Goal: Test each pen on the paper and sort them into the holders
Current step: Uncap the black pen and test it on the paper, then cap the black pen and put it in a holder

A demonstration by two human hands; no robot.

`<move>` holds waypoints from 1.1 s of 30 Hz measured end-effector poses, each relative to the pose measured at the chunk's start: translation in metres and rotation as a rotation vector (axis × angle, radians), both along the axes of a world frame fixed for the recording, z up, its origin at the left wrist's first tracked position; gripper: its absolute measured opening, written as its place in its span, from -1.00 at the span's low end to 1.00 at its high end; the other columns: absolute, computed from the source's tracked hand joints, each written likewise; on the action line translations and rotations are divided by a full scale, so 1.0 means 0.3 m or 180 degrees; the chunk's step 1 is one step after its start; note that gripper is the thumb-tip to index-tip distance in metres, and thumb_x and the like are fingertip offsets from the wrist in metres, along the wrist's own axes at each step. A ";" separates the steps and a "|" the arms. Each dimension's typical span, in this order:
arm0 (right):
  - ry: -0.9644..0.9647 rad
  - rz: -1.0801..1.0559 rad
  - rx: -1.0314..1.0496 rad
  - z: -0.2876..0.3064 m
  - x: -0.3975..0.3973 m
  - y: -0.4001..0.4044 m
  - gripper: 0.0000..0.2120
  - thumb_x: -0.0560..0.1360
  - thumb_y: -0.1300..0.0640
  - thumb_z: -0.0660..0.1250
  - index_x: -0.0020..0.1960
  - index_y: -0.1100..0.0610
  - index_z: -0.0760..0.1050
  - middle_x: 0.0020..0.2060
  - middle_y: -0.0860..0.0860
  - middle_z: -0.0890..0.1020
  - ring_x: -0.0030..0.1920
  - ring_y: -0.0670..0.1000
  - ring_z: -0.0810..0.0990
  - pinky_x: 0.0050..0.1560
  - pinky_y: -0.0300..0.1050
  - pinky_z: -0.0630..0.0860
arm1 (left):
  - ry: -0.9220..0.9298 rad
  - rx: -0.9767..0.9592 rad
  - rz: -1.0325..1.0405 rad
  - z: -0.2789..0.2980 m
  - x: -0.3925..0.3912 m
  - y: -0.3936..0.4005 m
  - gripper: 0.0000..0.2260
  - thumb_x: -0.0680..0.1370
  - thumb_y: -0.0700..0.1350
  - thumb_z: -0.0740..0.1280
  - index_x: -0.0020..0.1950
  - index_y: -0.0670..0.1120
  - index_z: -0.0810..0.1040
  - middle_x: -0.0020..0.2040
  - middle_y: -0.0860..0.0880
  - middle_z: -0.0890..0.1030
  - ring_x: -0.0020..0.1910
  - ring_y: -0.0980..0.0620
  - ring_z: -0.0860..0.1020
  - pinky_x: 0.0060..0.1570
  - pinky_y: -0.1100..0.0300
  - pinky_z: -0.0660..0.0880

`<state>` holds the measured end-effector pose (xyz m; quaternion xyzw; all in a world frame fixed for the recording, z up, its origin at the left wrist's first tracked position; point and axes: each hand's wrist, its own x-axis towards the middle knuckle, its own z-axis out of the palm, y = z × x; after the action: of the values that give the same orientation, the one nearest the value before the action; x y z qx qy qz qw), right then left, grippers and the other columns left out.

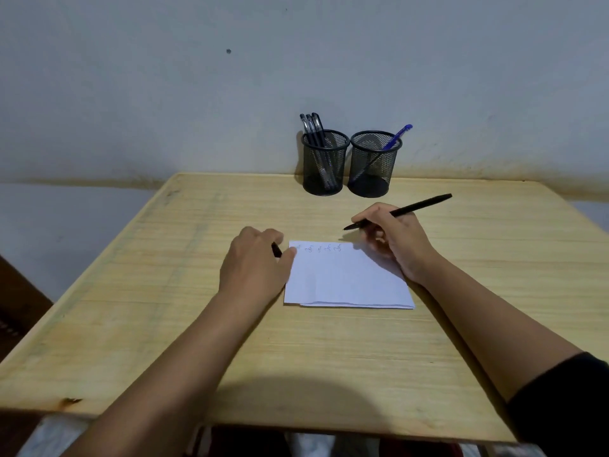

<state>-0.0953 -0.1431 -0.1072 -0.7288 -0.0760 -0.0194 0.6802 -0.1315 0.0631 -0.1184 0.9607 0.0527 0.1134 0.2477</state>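
The right hand [393,240] grips a black pen [400,211], tip toward the paper [346,278], axis running up-right. The left hand [255,258] pins the paper's edge, apparently enclosing a cap. The holders [349,163] stand beyond.

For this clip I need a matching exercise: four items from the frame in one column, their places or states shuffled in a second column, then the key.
Items
1. left holder
2. right holder
3. black pen
4. paper

Places or states
A. lies flat on the table, scribbles along its far edge
B. holds one blue pen
C. held in the right hand, tip just beyond the sheet
D. holds several dark pens

Pairs: 1-D, 2-B, 3-C, 4-A
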 end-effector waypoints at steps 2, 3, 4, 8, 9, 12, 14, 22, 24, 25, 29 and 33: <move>0.0118 -0.0067 0.0243 0.007 -0.008 0.003 -0.78 0.53 0.23 0.19 -0.18 0.20 0.59 -0.38 0.16 0.52 -0.46 -0.03 0.45 -0.57 -0.32 0.31 | 0.0137 0.0061 -0.0018 0.000 0.023 0.011 -0.70 0.53 0.05 0.26 0.22 0.01 0.53 0.16 -0.06 0.49 0.17 -0.05 0.46 -0.03 0.22 0.33; 0.0083 -0.0159 0.0162 0.009 -0.010 0.005 -0.78 0.54 0.22 0.20 -0.18 0.18 0.60 -0.36 0.16 0.55 -0.41 0.00 0.49 -0.51 -0.30 0.36 | 0.0099 0.0055 -0.0013 0.002 0.033 0.015 -0.74 0.54 0.01 0.26 0.20 0.00 0.55 0.13 -0.07 0.51 0.12 -0.05 0.48 -0.06 0.22 0.33; 0.0021 -0.0259 0.0041 0.010 -0.011 0.007 -0.78 0.54 0.22 0.20 -0.17 0.14 0.60 -0.35 0.14 0.57 -0.34 0.02 0.52 -0.43 -0.26 0.40 | 0.0051 0.0038 0.0000 0.002 0.043 0.022 -0.77 0.54 -0.04 0.27 0.17 -0.01 0.57 0.11 -0.07 0.54 0.08 -0.05 0.50 -0.09 0.22 0.34; -0.0088 -0.0506 0.0140 0.041 -0.038 0.024 -0.86 0.52 0.27 0.20 -0.13 0.12 0.50 -0.43 0.04 0.58 -0.45 -0.05 0.47 -0.45 -0.20 0.32 | 0.0044 -0.0123 0.0060 0.008 0.074 0.050 -0.74 0.52 -0.20 0.22 0.15 0.00 0.57 0.09 -0.11 0.60 0.05 -0.10 0.54 -0.06 0.21 0.41; -0.0168 -0.0512 0.0154 0.054 -0.049 0.030 -0.88 0.52 0.29 0.21 -0.13 0.13 0.48 -0.43 0.05 0.57 -0.49 -0.07 0.45 -0.49 -0.22 0.30 | 0.0068 -0.0188 0.0057 0.013 0.078 0.053 -0.69 0.52 -0.22 0.20 0.21 0.01 0.54 0.12 -0.12 0.60 0.08 -0.11 0.54 -0.02 0.21 0.41; -0.0430 -0.0497 0.0119 0.084 -0.078 0.050 -0.89 0.50 0.31 0.25 -0.16 0.16 0.49 -0.38 0.07 0.57 -0.47 -0.07 0.44 -0.49 -0.22 0.31 | -0.0078 -0.0703 0.0032 0.050 0.087 0.042 -0.64 0.55 -0.20 0.16 0.30 0.04 0.48 0.10 -0.09 0.59 0.01 -0.03 0.51 -0.07 0.28 0.36; -0.0554 -0.0492 0.0144 0.107 -0.098 0.069 -0.86 0.49 0.32 0.25 -0.17 0.14 0.52 -0.35 0.06 0.59 -0.42 -0.05 0.48 -0.47 -0.19 0.34 | -0.0190 -0.1761 0.0049 0.090 0.093 0.018 -0.67 0.56 -0.22 0.16 0.26 0.04 0.51 -0.11 -0.06 0.60 -0.16 -0.03 0.54 -0.26 0.28 0.39; -0.1058 -0.0292 0.0057 0.170 -0.175 0.132 -0.83 0.50 0.32 0.21 -0.07 0.11 0.52 -0.29 0.04 0.64 -0.34 -0.02 0.58 -0.43 -0.16 0.43 | -0.0066 -0.5736 -0.0374 0.206 0.076 -0.075 -0.75 0.59 -0.35 0.12 0.21 -0.17 0.43 -0.19 -0.14 0.50 -0.26 0.03 0.49 -0.34 0.32 0.58; -0.1147 -0.0323 -0.0112 0.169 -0.182 0.136 -0.87 0.47 0.30 0.25 -0.09 0.10 0.50 -0.29 0.06 0.65 -0.34 -0.04 0.60 -0.39 -0.22 0.44 | -0.0026 -0.5676 -0.0408 0.212 0.062 -0.088 -0.76 0.59 -0.34 0.14 0.20 -0.14 0.44 -0.18 -0.13 0.54 -0.26 0.02 0.51 -0.28 0.29 0.58; -0.1178 -0.0337 -0.0177 0.169 -0.185 0.136 -0.88 0.46 0.29 0.27 -0.10 0.10 0.50 -0.28 0.07 0.66 -0.34 -0.05 0.61 -0.38 -0.24 0.44 | -0.0004 -0.5676 -0.0423 0.216 0.055 -0.094 -0.76 0.59 -0.34 0.14 0.20 -0.13 0.44 -0.17 -0.12 0.55 -0.26 0.02 0.51 -0.28 0.29 0.58; -0.1326 -0.0368 -0.0278 0.169 -0.194 0.136 -0.94 0.41 0.21 0.29 -0.15 0.08 0.50 -0.30 0.12 0.65 -0.33 0.07 0.59 -0.39 -0.22 0.44 | 0.0020 -0.5755 -0.0555 0.228 0.040 -0.111 -0.75 0.59 -0.35 0.14 0.21 -0.13 0.45 -0.14 -0.12 0.59 -0.21 0.06 0.53 -0.30 0.34 0.58; -0.1402 -0.0425 -0.0378 0.169 -0.190 0.132 -0.92 0.40 0.18 0.29 -0.18 0.02 0.50 -0.29 0.12 0.65 -0.28 0.18 0.58 -0.37 -0.10 0.45 | 0.0070 -0.5683 -0.0715 0.239 0.023 -0.125 -0.77 0.58 -0.35 0.15 0.15 -0.12 0.47 -0.14 -0.11 0.59 -0.18 0.06 0.54 -0.17 0.31 0.58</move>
<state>-0.1523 -0.1035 -0.0563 -0.7492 -0.1751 -0.2183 0.6003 -0.1246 0.0257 -0.0467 0.4111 0.0294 -0.0038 0.9111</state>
